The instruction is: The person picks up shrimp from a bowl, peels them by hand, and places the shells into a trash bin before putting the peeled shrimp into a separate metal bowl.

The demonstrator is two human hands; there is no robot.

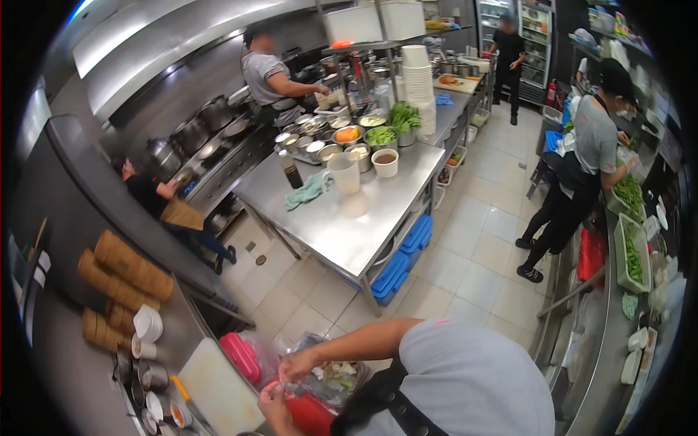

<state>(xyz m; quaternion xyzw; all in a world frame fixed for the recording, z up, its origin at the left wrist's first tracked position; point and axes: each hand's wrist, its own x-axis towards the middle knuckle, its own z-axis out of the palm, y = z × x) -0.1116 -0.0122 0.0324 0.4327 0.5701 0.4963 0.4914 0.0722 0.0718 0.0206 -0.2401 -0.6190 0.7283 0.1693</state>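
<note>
Room: kitchen floor of pale, glossy square tiles (465, 225); dark wall panels at left. The central steel bench (309, 229) is smooth and reflective, its near end mostly bare. Toward its far end: round metal pans of ingredients, a metal pan of leafy greens (404, 118) and a tall stack of ribbed white tubs (418, 81). A translucent jug (344, 174) stands beside a round tub of brown liquid (384, 163); a crumpled green cloth (310, 190) lies near the left edge, just beside a dark bottle (291, 173). Blue lidded bins (392, 277) sit below the right edge.

Lower left, the side bench (190, 323) carries a flat, rectangular, off-white cutting board (222, 392) near its right edge, with an orange handle (180, 387) at the board's left side. Woven bamboo steamers (134, 265) lie in tilted stacks toward the far left corner, near a stack of white bowls (148, 323).

Hands: right hand (297, 365) and left hand (273, 400) are close together, fingers bent, just off the side bench's right edge. Whether they grasp a small item cannot be told. The red plastic (311, 416) lies beneath and beside them; the clear bag (338, 379), wrinkled and filmy, shows pale and green scraps near the right hand. A glossy pink-red container (240, 356) sits near the board's far corner.

Four other people are at the sides and back; the one at right (592, 138) reaches over green leaves in a tray.
</note>
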